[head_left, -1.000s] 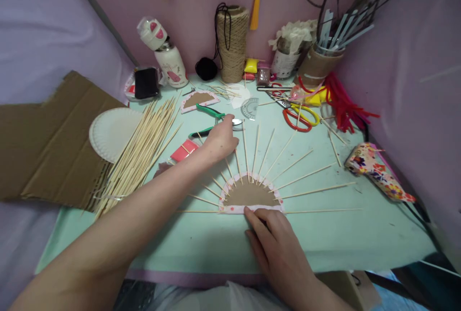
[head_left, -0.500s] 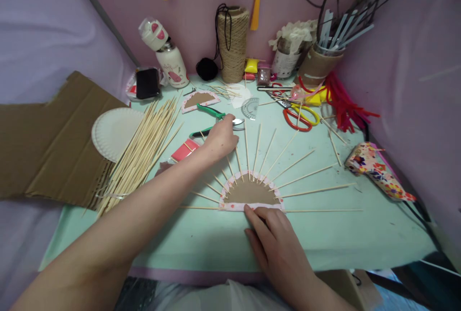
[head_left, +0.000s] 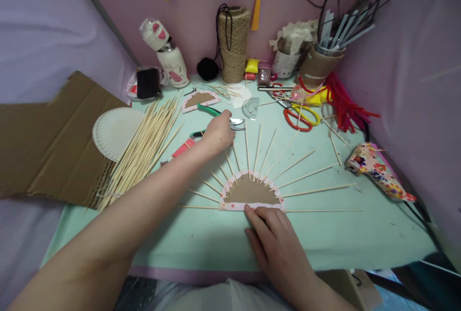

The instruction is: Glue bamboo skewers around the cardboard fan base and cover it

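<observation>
The index fingertip of the right hand [head_left: 277, 236] rests on the straight near band of a half-disc of brown cardboard [head_left: 248, 191] edged in white-and-pink patterned trim; I see its remaining fingers loosely bent, grasping nothing. The fingers of the left hand [head_left: 220, 130] curl downward beyond the half-disc, near the outer tips of its sticks; I cannot tell whether they grip anything. This hand partly hides green-handled metal pliers [head_left: 209, 109].

Thin, pale wooden sticks [head_left: 316, 191] radiate from the half-disc, which lies flat on the pale green table cover [head_left: 324, 243], straight edge toward the wearer. Beyond the pliers I find a smaller trimmed cardboard half-disc [head_left: 200, 99] and a clear plastic protractor [head_left: 251, 108], its graduations too fine to read. Red-handled scissors [head_left: 297, 121] lie to the right; to the left, a bundle of pale wooden sticks [head_left: 144, 147] overlaps a round white paper plate [head_left: 113, 133].

At the rear, the white bottle [head_left: 173, 68] bears script lettering above a pink motif, and the white container [head_left: 285, 63] carries dark print; I can decipher neither.
</observation>
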Demonstrator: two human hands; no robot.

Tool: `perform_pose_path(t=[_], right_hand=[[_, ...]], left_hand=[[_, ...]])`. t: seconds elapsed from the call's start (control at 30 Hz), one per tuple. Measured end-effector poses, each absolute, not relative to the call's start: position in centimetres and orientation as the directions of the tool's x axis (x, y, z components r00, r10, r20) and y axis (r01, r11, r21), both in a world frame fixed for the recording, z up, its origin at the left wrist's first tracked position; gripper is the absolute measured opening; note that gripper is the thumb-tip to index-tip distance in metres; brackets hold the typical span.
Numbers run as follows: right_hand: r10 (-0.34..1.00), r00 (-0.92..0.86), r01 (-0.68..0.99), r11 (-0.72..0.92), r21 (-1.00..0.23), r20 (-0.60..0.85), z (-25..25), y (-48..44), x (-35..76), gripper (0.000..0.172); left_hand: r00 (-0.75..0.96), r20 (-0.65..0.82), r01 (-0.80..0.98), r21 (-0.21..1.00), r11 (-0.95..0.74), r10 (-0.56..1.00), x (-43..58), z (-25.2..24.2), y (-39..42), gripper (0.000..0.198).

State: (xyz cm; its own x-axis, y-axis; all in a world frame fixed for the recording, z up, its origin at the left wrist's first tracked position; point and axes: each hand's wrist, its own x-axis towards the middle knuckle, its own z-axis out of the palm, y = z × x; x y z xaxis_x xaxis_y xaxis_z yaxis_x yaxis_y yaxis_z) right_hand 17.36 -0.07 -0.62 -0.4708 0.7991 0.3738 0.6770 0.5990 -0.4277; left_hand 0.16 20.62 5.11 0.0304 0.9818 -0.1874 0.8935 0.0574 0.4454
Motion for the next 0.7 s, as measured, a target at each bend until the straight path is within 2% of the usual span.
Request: perform_pose_path(t=[0.37, 0.7], right_hand=[[0.799, -0.47, 0.687, 0.598, -0.413, 0.375, -0.7, -0.1, 17.4, 0.034], [0.8, -0.477, 0.693, 0.597, -0.405, 0.363, -0.6, -0.1, 17.3, 0.034]], left_hand=[[0.07, -0.186, 0.885, 0.466, 0.026, 0.98, 0.2, 5.0, 20.3, 0.045], [0.095, -0.172, 0.914, 0.404, -0.018, 0.981, 0.3, 4.3, 19.9, 0.038]])
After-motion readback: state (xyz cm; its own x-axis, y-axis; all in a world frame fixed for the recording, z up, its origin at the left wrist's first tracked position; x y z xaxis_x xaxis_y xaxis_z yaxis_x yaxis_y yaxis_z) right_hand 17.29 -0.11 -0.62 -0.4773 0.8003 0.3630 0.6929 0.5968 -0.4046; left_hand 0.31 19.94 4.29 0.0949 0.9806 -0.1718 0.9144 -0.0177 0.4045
